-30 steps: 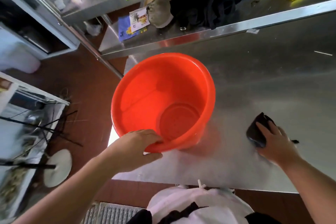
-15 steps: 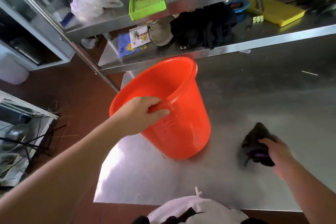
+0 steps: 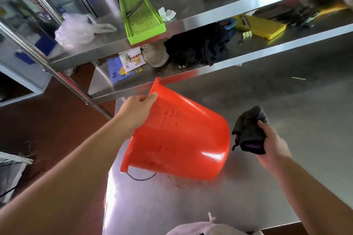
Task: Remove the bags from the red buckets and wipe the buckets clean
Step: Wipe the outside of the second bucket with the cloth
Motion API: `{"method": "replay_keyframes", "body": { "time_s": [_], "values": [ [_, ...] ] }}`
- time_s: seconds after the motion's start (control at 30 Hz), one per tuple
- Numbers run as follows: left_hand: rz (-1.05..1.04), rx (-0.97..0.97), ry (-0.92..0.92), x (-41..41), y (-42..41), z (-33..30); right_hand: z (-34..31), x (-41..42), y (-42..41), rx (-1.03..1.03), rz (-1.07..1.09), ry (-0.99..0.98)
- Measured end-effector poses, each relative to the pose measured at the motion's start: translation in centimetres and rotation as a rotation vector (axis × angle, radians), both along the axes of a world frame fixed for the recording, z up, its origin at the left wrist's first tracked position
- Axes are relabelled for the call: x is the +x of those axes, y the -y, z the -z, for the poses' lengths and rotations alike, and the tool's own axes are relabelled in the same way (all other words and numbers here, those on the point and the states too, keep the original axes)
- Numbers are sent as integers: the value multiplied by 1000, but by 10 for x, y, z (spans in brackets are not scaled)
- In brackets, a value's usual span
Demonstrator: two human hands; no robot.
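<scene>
Left hand [image 3: 136,112] grips tipped red bucket [image 3: 179,139] rim.

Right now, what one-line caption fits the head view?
Left hand tips a red bucket on its side over the steel table while the right hand holds a dark cloth.

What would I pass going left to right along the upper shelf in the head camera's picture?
Clear plastic bag → green tray → crumpled white paper.
</scene>
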State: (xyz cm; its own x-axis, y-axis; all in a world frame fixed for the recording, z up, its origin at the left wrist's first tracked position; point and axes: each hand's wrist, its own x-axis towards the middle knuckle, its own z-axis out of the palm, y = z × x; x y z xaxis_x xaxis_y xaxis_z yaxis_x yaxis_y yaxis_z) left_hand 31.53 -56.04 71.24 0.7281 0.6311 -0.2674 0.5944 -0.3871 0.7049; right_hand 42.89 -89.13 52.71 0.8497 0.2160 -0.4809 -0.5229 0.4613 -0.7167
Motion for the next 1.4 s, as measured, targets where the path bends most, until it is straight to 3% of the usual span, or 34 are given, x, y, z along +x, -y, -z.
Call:
{"method": "replay_keyframes", "body": {
  "time_s": [0.17, 0.4, 0.63, 0.97, 1.07, 1.23, 1.4],
  "values": [
    [-22, -130, 0, -13, 5, 9, -1, -7, -27, -219, 157, -31],
    [2, -93, 21, -17, 6, -1, -7, 6, -17, -291, 280, -47],
    [105, 198, 13, -16, 17, -4, -13, 4, -24, -388, 172, 19],
    [58, 138, -42, -8, 47, 1, 8, -18, -33, -666, -101, 264],
    [18, 148, -61, -7, 48, 2, 5, -34, -53, -623, -224, 284],
    [-13, 101, -96, -6, 40, -4, -26, -36, -86, -507, -280, 69],
    [40, 80, -79, -6, 42, -3, -73, -37, -124, -461, -322, 224]
  ]
}}
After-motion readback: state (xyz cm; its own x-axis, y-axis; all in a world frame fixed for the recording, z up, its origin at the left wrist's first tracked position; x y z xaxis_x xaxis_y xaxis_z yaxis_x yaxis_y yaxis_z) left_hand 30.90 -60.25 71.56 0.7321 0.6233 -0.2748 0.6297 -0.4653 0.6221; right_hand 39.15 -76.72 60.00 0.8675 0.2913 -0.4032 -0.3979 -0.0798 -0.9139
